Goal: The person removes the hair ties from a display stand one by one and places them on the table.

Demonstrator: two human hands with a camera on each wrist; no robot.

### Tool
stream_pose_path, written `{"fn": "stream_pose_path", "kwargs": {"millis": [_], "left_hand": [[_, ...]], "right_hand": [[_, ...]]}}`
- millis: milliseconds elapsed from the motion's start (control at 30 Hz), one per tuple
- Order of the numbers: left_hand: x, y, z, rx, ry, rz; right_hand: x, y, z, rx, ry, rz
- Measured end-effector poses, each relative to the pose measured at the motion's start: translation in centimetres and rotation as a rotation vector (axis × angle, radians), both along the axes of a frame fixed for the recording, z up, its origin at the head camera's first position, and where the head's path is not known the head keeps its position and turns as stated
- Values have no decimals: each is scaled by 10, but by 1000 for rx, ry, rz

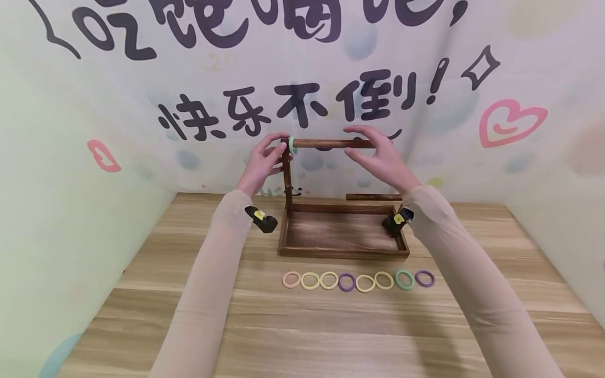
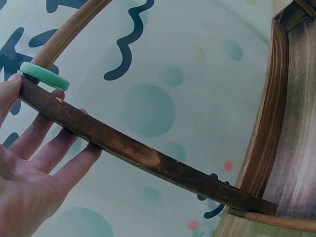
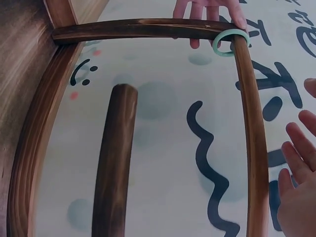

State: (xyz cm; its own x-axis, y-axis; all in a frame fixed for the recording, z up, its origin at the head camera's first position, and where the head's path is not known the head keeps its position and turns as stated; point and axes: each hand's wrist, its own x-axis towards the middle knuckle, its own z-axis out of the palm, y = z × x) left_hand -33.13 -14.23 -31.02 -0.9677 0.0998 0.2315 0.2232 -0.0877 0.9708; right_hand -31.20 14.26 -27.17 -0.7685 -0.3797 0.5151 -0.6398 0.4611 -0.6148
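My left hand (image 1: 262,161) holds the top of the upright wooden post (image 2: 128,150), its thumb on one side and the fingers behind. Right beside that thumb, a mint-green ring (image 2: 45,76) hangs on the post end of the upper wooden bar (image 1: 328,143). My right hand (image 1: 386,161) is around the bar's other end, fingers spread and thumb apart, gripping nothing. In the right wrist view, its open fingers (image 3: 296,153) show beside the bar. The bar's far end is hidden behind that hand.
Below the bar lies the stand's shallow wooden tray (image 1: 331,231). A shorter lower bar (image 1: 373,197) shows behind it. In front, a row of pink (image 1: 291,286), yellow, purple (image 1: 346,290) and green (image 1: 404,287) rings lies on the wooden table (image 1: 293,336). A printed cloth (image 1: 264,68) hangs close behind.
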Motion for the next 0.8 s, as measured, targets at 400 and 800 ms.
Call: {"fn": "stream_pose_path", "kwargs": {"millis": [400, 800], "left_hand": [[-1, -1, 2, -16, -1, -11], [0, -2, 1, -26, -2, -12]], "right_hand": [[-8, -33, 7, 27, 18, 45], [-14, -71, 13, 120, 6, 101]]}}
